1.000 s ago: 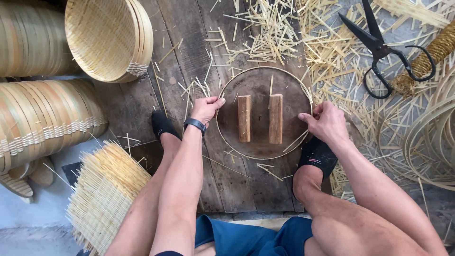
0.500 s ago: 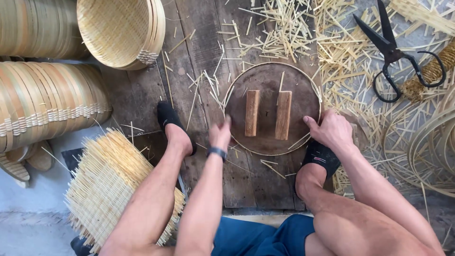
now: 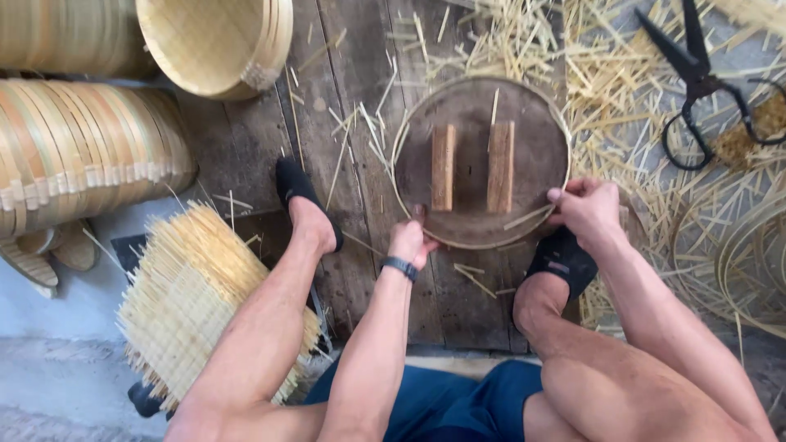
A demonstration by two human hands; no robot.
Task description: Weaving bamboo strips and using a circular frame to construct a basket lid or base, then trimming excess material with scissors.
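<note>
Bamboo is everywhere in the head view: a thin bamboo hoop [image 3: 565, 155] lies around a round dark wooden board [image 3: 471, 160] on the plank floor [image 3: 246, 155], and two upright wooden blocks [image 3: 443, 167] stand side by side on that board. The left hand [image 3: 411, 240] pinches the hoop's near edge at the lower left of the board, fingers closed on the strip. The right hand [image 3: 586, 209] grips the hoop at its lower right, fingers curled around it. A black wristband [image 3: 400, 267] sits on the left wrist. Both feet wear black shoes [image 3: 304, 199], one to each side of the board. Left of the legs lies a woven bamboo mat [image 3: 192, 295] with loose ends. Stacked woven baskets [image 3: 82, 151] lie further left, and one round basket [image 3: 209, 41] stands above them. Black scissors [image 3: 696, 78] rest on straw-coloured scraps [image 3: 622, 106] at upper right.
</note>
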